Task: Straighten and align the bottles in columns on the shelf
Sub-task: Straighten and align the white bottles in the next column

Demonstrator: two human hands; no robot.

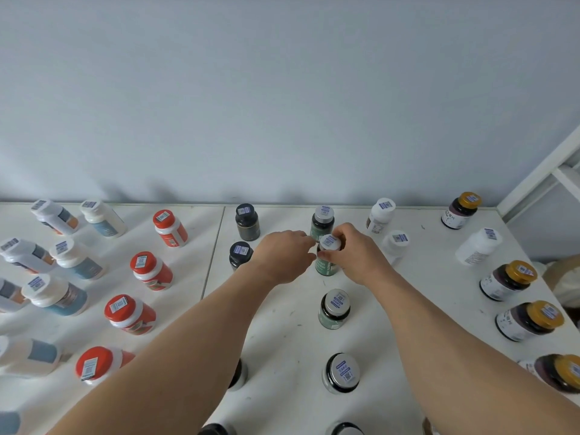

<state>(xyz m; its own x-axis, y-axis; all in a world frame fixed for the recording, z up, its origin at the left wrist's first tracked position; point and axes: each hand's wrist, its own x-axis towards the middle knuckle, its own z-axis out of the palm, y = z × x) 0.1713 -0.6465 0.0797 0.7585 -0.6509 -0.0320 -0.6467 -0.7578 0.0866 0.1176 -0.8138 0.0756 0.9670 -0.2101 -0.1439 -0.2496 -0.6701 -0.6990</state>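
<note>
Green bottle (328,257), second in its column, just before the rear green bottle (322,224): left hand (284,255) and right hand (353,254) pinch its cap. Risk: a shove tips it into that close neighbour.

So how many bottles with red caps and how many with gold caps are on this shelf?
Red-capped plastic bottles: 4
Gold-capped dark bottles: 4 (the nearest is cut off by the picture's edge)
Total: 8
</note>
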